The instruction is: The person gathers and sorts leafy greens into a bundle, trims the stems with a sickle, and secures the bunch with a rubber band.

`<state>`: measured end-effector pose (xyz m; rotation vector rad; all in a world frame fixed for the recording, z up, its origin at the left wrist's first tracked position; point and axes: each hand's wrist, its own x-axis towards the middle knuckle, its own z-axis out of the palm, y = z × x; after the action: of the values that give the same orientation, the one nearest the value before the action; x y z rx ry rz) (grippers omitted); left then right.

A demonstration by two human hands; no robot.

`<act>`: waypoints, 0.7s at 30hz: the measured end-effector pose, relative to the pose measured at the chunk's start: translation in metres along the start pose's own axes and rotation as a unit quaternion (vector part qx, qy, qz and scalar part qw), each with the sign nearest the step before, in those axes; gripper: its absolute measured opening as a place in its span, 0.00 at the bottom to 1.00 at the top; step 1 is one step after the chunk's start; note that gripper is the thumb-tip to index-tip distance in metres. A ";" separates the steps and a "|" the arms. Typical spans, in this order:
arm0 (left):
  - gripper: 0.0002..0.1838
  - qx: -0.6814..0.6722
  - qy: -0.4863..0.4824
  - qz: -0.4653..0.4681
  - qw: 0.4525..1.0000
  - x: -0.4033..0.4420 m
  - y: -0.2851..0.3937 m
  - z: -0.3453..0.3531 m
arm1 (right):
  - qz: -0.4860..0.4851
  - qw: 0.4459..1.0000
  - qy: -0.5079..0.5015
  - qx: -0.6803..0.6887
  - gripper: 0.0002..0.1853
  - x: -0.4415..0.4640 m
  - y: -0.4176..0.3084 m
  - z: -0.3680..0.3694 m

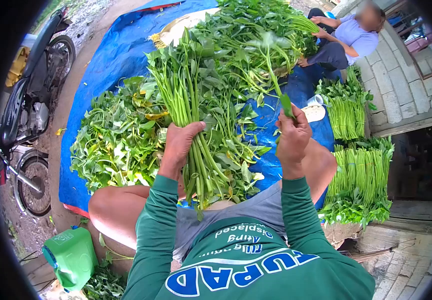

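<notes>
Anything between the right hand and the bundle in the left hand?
Nothing visible: the right hand, holding a stem, has open space across to the bundle in the left hand. Loose greens and blue tarp lie beneath that gap.

Illumination was bright, diffuse daylight, apparently from above, and shadows were mostly soft. The creased blue plastic tarpaulin (88, 102) showed a light sheen, and the off-white woven sack (185, 26) near the top was almost washed out. Within the dark rectangular doorway (421, 172) at right, deep shadow concealed most detail. A pale smear blurred the tip of the thin green leafy stalk (273, 75) above the right hand (294, 134); the hand itself was reasonably sharp. White-edged blue lettering on the green long-sleeved shirt (296, 245) was legible. A soft blur covered the head of the seated person in lavender (355, 39). Wide-angle distortion bowed the grey concrete-block wall (388, 85) and the black motorcycle (28, 95), and heavy black vignetting closed off the corners.
</notes>
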<state>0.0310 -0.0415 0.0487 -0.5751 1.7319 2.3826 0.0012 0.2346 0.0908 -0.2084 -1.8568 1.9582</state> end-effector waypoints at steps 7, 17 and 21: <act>0.17 -0.099 -0.048 0.071 0.991 -0.012 0.003 0.029 | 0.009 0.981 -0.187 -0.055 0.10 -0.039 -0.015 0.061; 0.25 -0.194 -0.093 0.198 0.956 -0.042 0.036 0.057 | 0.007 0.949 -0.281 -0.141 0.12 -0.052 -0.032 0.056; 0.23 -0.157 -0.075 0.173 0.969 -0.038 0.043 0.048 | -0.093 0.929 -0.334 -0.128 0.11 -0.057 -0.036 0.054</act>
<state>0.0408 -0.0066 0.1144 -0.1213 1.5017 2.8822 0.0381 0.1623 0.1203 0.6165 -2.4382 1.7714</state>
